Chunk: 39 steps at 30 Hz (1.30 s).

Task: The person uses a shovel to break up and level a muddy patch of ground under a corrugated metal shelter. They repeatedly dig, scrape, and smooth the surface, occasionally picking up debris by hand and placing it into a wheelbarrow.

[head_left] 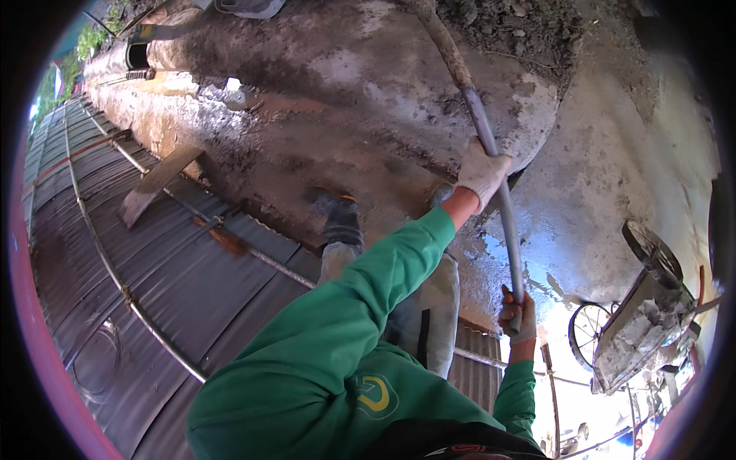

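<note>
Across the right half of the view, a long pole (477, 113) runs from the top edge down to the person's right side, over the muddy concrete floor (337, 115). The left hand (482, 176), in a pale work glove, is wrapped around it partway along, arm stretched across the body; the right hand (526, 318) grips it close to the near end, which pokes out just past the fingers. Spacing the hands this way probably gives leverage, the front one bearing weight while the rear one steers; the glove likely guards against grit and rubbing.

Grey and fairly smooth near the hands, the pole turns brown and rough toward the top, as if crusted with dirt. It looks slightly bowed, though the lens may cause some of that. Its far end lies outside the frame, beside dark loose soil (517, 31), so any tool head cannot be told.

To the right stands a two-wheeled handcart (640, 330), its grey tub caked with residue, perhaps parked there to stay within reach.
</note>
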### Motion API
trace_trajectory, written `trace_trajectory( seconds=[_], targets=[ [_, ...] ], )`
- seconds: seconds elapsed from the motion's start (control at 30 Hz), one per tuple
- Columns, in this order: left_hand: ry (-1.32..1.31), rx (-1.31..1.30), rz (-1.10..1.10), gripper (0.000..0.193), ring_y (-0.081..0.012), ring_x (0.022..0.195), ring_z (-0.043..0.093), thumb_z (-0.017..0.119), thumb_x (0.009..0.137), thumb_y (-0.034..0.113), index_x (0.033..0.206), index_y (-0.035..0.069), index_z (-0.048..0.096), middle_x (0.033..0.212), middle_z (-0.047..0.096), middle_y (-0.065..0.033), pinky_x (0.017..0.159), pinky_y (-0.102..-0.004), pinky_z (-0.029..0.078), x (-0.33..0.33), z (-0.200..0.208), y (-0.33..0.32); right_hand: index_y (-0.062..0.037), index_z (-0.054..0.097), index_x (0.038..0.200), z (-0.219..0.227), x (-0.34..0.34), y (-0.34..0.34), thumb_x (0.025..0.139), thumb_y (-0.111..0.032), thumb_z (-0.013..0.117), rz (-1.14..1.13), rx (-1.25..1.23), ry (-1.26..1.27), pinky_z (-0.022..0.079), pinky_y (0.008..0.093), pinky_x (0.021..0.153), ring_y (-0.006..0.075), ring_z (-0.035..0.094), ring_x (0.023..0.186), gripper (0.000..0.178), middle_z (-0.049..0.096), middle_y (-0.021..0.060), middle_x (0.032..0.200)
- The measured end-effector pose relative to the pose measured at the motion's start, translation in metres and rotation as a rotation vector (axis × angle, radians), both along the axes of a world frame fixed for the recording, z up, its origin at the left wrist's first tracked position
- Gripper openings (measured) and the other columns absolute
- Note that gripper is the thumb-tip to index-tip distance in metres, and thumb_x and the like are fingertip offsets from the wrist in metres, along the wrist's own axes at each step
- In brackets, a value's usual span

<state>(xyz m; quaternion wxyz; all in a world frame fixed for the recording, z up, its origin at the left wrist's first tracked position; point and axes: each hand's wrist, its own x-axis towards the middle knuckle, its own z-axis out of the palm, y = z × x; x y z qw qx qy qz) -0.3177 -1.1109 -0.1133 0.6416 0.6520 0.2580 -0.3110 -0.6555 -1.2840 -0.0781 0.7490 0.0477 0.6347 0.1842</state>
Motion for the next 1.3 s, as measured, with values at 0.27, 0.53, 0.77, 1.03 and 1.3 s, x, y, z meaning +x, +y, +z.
trace_trajectory(
  seconds=[0.27,0.53,0.77,1.03,1.3],
  targets=[
    [0.355,-0.254,0.514,0.02,-0.0203,0.052,0.057,0.068,0.092,0.02,0.091,0.005,0.056,0.066,0.057,-0.0075,0.047,-0.0387,0.047,-0.067,-0.05,0.04,-0.0109,0.06,0.103,0.07,-0.06,0.031,0.103,-0.038,0.061,0.603,-0.865,0.022,0.049,0.0278,0.062,0.0142,0.056,0.072,0.027,0.06,0.0057,0.088],
    [0.704,-0.259,0.741,0.021,-0.0194,0.054,0.054,0.067,0.095,0.02,0.084,0.005,0.056,0.069,0.053,-0.0069,0.043,-0.0371,0.046,-0.199,-0.129,0.088,-0.0195,0.058,0.103,0.1,-0.091,0.039,0.102,-0.051,0.056,0.925,-0.337,0.584,0.039,0.0356,0.04,0.019,0.049,0.047,0.031,0.058,0.008,0.069],
    [0.856,-0.322,0.781,0.026,-0.0217,0.053,0.055,0.066,0.096,0.019,0.077,0.004,0.057,0.068,0.053,-0.0084,0.047,-0.0386,0.053,-0.254,-0.144,0.132,-0.0172,0.053,0.112,0.124,-0.091,0.05,0.105,-0.05,0.052,1.266,-0.788,0.343,0.046,0.0384,0.037,0.0257,0.058,0.042,0.034,0.059,0.0122,0.056],
    [0.826,-0.417,0.989,0.023,-0.0265,0.05,0.056,0.064,0.09,0.015,0.076,-0.001,0.056,0.064,0.055,-0.0123,0.044,-0.041,0.051,-0.208,-0.188,0.28,-0.0158,0.06,0.106,0.113,0.023,0.206,0.105,-0.038,0.06,0.998,-0.863,0.216,0.057,0.04,0.043,0.0188,0.05,0.037,0.023,0.059,0.0057,0.059],
    [0.543,-0.341,0.959,0.024,-0.0294,0.048,0.06,0.062,0.088,0.019,0.073,0.001,0.059,0.061,0.058,-0.0136,0.047,-0.0455,0.05,-0.119,-0.235,0.589,-0.0114,0.059,0.102,0.056,0.159,0.541,0.104,-0.027,0.062,1.195,-1.057,-0.025,0.042,0.0284,0.04,0.0131,0.048,0.04,0.016,0.049,0.002,0.055]
  ],
)
